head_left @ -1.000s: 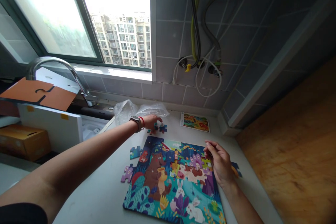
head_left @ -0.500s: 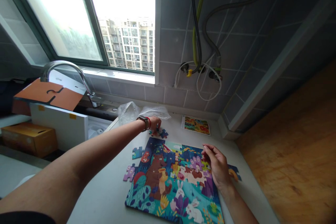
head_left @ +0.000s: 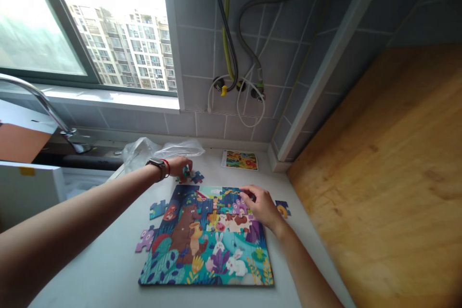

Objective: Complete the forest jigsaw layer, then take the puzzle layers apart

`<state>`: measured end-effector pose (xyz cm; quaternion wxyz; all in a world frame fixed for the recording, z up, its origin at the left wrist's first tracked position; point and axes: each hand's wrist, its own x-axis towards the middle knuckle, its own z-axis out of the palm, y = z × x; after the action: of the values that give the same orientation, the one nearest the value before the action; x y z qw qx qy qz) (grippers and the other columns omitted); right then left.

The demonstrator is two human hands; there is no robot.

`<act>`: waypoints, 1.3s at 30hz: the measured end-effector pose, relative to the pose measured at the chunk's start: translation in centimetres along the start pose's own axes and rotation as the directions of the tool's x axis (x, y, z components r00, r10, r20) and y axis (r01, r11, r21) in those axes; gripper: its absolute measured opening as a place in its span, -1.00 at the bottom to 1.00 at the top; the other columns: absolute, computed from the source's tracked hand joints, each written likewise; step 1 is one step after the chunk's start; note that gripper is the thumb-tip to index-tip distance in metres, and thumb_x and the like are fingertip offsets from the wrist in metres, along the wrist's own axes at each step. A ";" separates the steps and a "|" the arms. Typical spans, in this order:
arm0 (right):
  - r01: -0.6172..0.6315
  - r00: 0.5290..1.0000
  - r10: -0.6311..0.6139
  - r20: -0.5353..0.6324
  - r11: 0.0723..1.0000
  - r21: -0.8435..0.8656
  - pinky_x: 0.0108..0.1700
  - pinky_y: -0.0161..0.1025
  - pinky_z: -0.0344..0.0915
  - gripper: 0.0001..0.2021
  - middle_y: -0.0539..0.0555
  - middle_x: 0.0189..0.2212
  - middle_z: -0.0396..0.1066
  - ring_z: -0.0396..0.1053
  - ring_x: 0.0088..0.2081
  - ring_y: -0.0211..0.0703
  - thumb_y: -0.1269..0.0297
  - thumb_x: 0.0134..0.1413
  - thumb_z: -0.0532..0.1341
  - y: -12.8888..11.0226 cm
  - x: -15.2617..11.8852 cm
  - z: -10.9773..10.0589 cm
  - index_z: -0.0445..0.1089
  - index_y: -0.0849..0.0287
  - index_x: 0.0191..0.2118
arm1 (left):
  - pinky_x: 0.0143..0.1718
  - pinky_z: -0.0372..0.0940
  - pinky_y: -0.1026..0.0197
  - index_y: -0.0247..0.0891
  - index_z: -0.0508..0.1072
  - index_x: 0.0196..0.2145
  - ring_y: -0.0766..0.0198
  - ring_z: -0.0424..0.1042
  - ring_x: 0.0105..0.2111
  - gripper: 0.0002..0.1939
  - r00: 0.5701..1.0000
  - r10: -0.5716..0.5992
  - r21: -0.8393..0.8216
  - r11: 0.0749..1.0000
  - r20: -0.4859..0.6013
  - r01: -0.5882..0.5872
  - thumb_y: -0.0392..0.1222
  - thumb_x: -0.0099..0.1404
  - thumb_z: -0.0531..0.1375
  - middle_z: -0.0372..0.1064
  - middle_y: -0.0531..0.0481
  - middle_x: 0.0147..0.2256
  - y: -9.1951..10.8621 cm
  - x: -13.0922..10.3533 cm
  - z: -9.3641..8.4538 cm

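Puzzle: one jigsaw puzzle point(head_left: 187, 245), lying flat on the white counter point(head_left: 97, 262); bear, spotted cow and white rabbits pictured. It is the centre of the clock here, twelve being toward the tiled wall point(head_left: 197, 48).
Left hand: one left hand point(head_left: 178, 166), reaching in over the piece cluster point(head_left: 197, 177), between eleven and twelve, fingers bent down to it; I cannot tell whether its grip has closed on a piece.
Left wrist: one dark watch point(head_left: 158, 163) and one red cord point(head_left: 167, 167).
Right hand: one right hand point(head_left: 263, 206), at the puzzle's one-o'clock corner, thumb and forefinger close together at the edge; whether the grip holds anything, I cannot tell.
Loose pieces: one teal piece point(head_left: 157, 209) at ten; one purple piece point(head_left: 145, 239) at nine, right beside the puzzle; one dark blue piece point(head_left: 283, 208) with an orange shape at two, past the right hand.
Picture card: one card point(head_left: 241, 160), flat at one, near the wall.
Plastic: one clear crumpled bag point(head_left: 141, 152) at eleven, just behind the left hand.
Sink end: one curved chrome faucet point(head_left: 43, 98) at ten, an orange panel point(head_left: 18, 142) near it, a white box point(head_left: 34, 187) below.
Wall: hoses point(head_left: 231, 33) and a looped white cord point(head_left: 238, 106) at twelve to one; window point(head_left: 126, 43) at eleven.
Right side: one wooden board point(head_left: 390, 168), two to three.
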<state>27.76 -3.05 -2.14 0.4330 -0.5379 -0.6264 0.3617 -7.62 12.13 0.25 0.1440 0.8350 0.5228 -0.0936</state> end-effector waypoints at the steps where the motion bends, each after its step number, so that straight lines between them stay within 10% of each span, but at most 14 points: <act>1: 0.008 0.999 -0.005 0.036 0.998 -0.069 0.03 -0.06 0.43 -0.74 0.16 -0.23 0.65 0.57 -0.15 0.09 0.10 0.00 0.44 -0.1 -0.1 -1.3 0.68 0.09 -0.20 | -0.09 0.40 0.18 -0.21 0.62 -0.06 -0.01 0.56 -0.06 -0.47 1.000 -0.004 -0.003 1.000 -0.004 0.004 -0.25 -0.05 0.51 0.60 -0.13 -0.09 -0.1 0.1 0.1; 5: -0.055 0.970 0.206 0.127 0.697 -0.715 0.22 -0.11 0.33 -0.59 0.20 0.11 0.55 0.50 0.15 0.10 0.28 0.10 0.34 1.0 -1.0 -7.4 0.60 0.05 0.09 | -0.10 0.41 0.14 -0.25 0.60 -0.04 -0.05 0.55 -0.09 -0.39 1.000 -0.023 -0.010 1.000 -0.013 0.022 -0.25 -0.12 0.51 0.60 -0.16 -0.11 -0.4 0.5 0.5; 8: -0.161 0.954 0.300 0.027 0.586 -0.794 0.15 -0.03 0.37 -0.52 0.33 0.03 0.55 0.53 0.10 0.26 0.38 -0.15 0.44 2.7 -1.3 -10.6 0.62 0.16 0.01 | -0.03 0.40 0.10 -0.26 0.58 0.01 -0.10 0.52 -0.02 -0.31 0.999 -0.019 -0.018 1.000 -0.029 0.018 -0.23 -0.15 0.51 0.57 -0.20 -0.06 -0.4 0.6 0.5; 16: -0.241 0.953 0.293 -0.073 0.593 -0.768 -0.11 -0.14 0.39 -0.67 0.15 -0.25 0.59 0.57 -0.15 0.12 0.31 -0.34 0.51 4.9 -0.5 -11.7 0.50 0.09 -0.33 | 0.05 0.37 0.07 -0.20 0.57 0.07 -0.08 0.49 0.02 -0.35 0.998 0.038 -0.103 0.994 -0.052 -0.043 -0.19 -0.04 0.47 0.52 -0.17 -0.01 -0.1 -0.1 -0.1; 21: -0.245 0.964 0.249 -0.091 0.705 -0.666 -0.34 -0.25 0.33 -0.82 0.02 -0.50 0.54 0.51 -0.40 -0.08 0.21 -0.08 0.39 5.2 0.1 -11.7 0.37 0.08 -0.43 | -0.01 0.40 0.12 -0.20 0.52 0.15 0.01 0.56 -0.06 -0.33 0.997 0.053 -0.225 0.972 -0.053 -0.064 -0.18 0.04 0.44 0.56 -0.15 -0.01 0.2 0.1 0.3; 29: -0.146 0.987 0.148 -0.054 0.988 0.055 -0.48 -0.22 0.40 -0.48 0.08 -0.45 0.55 0.45 -0.44 -0.09 -0.23 -0.22 0.50 1.8 1.2 -4.6 0.51 0.14 -0.33 | -0.30 0.45 0.21 -0.30 0.53 0.12 0.20 0.57 -0.43 -0.39 0.996 0.014 -0.386 0.921 -0.087 -0.047 -0.01 0.16 0.42 0.60 -0.20 -0.07 1.6 0.9 2.9; 39: -0.112 0.977 0.107 0.184 0.994 0.015 -0.29 -0.20 0.44 -0.64 0.10 -0.35 0.61 0.52 -0.36 -0.10 -0.04 0.03 0.43 0.1 1.5 4.9 0.59 0.17 -0.22 | -0.22 0.39 0.33 -0.21 0.66 -0.05 0.28 0.55 -0.37 -0.71 0.984 -0.012 -0.488 0.869 -0.180 -0.078 -0.16 0.27 0.33 0.64 -0.01 -0.32 0.7 1.1 4.7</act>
<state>23.19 -1.45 -3.77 0.3597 -0.5305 -0.6284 0.4407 -6.59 11.18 -4.40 0.3069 0.7843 0.5257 0.1199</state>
